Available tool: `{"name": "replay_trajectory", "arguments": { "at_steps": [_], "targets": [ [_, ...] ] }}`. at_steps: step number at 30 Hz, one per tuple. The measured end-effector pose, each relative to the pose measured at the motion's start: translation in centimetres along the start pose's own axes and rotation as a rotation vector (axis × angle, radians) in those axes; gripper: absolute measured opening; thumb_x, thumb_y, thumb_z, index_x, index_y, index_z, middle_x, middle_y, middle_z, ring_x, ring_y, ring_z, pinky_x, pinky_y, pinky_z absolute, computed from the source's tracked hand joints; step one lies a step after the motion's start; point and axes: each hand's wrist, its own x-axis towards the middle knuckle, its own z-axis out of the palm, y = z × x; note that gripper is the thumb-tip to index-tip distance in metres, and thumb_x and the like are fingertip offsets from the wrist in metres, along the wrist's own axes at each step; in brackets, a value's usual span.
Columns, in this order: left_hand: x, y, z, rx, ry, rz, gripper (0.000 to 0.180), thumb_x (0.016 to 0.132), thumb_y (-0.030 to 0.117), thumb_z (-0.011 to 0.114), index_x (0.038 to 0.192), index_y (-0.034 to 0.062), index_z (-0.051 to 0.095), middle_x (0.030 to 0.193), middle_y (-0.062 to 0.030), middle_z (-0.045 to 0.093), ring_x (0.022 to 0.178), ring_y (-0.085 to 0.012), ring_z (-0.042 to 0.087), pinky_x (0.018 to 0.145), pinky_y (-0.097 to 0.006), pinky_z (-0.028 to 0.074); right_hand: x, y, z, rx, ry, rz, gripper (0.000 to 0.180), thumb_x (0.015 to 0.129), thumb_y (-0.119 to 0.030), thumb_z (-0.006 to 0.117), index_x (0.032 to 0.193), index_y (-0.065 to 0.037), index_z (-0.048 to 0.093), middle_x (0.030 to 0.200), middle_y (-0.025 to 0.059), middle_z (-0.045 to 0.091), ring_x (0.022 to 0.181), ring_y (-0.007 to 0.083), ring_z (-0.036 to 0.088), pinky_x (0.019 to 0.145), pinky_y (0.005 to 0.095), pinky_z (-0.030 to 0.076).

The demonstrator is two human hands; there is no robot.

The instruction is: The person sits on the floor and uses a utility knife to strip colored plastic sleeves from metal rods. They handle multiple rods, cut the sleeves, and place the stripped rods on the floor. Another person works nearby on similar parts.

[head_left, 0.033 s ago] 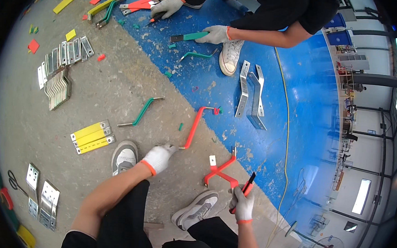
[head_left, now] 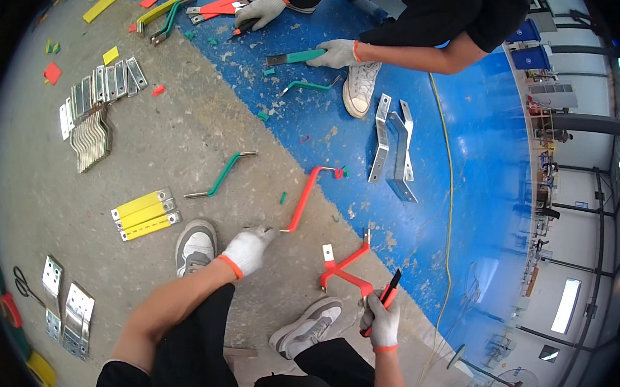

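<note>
My left hand (head_left: 245, 251), in a white glove, is closed at the near bare-metal end of a red-sleeved bent bar (head_left: 302, 201). The bar slants away from me, its far end by a small red curl of sleeve. My right hand (head_left: 381, 322), also gloved, grips a red utility knife (head_left: 389, 295) with its dark blade pointing away. That hand also meets the near end of one of two crossed red-sleeved bars (head_left: 347, 275); whether its fingers hold this bar is hidden. A green-sleeved bent bar (head_left: 220, 177) rests beyond my left hand.
Three yellow-sleeved bars (head_left: 144, 215) lie left of my shoe. Bare metal bars (head_left: 91, 139) are stacked farther off. Scissors (head_left: 25, 283) lie at lower left. A co-worker's gloved hand (head_left: 334, 53) holds a green-sleeved bar. A yellow cable (head_left: 447, 167) crosses the blue floor.
My right hand has shifted very slightly to the right with the knife. The crossed red bars have moved a little too. My left hand stays at the red bar's end.
</note>
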Motion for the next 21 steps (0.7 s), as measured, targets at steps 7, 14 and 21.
{"name": "replay_trajectory", "arguments": {
  "at_steps": [7,14,21],
  "targets": [
    [-2.8,2.7,-2.3,0.006,0.033,0.174,0.060,0.083,0.015,0.069,0.140,0.0050,0.054,0.153,-0.0154,0.044,0.140,-0.0359,0.044,0.115,-0.052,0.037,-2.4,-3.0,5.6,0.057,-0.410,0.056,0.010,0.098,-0.009,0.062,0.096,0.001,0.064,0.073,0.0024,0.058,0.051,0.0065,0.047,0.045,0.0243,0.034],
    [-3.3,-0.6,-2.1,0.123,0.068,0.191,0.041,0.081,0.011,0.065,0.121,0.0064,0.066,0.133,-0.0112,0.063,0.132,-0.0319,0.054,0.108,-0.049,0.042,-1.0,0.0,9.7,-0.089,-0.545,0.027,0.015,0.094,-0.012,0.069,0.098,0.002,0.068,0.070,-0.0011,0.059,0.059,0.0057,0.051,0.053,0.0247,0.040],
    [-4.2,-1.5,-1.7,0.048,0.233,0.106,0.035,0.080,0.007,0.065,0.114,0.0087,0.068,0.124,-0.0117,0.065,0.126,-0.0340,0.057,0.109,-0.047,0.045,-1.2,0.3,11.4,0.078,-0.637,0.076,0.024,0.093,-0.004,0.063,0.115,0.005,0.062,0.076,0.0036,0.057,0.056,0.0110,0.049,0.052,0.0282,0.041]
  ]
}}
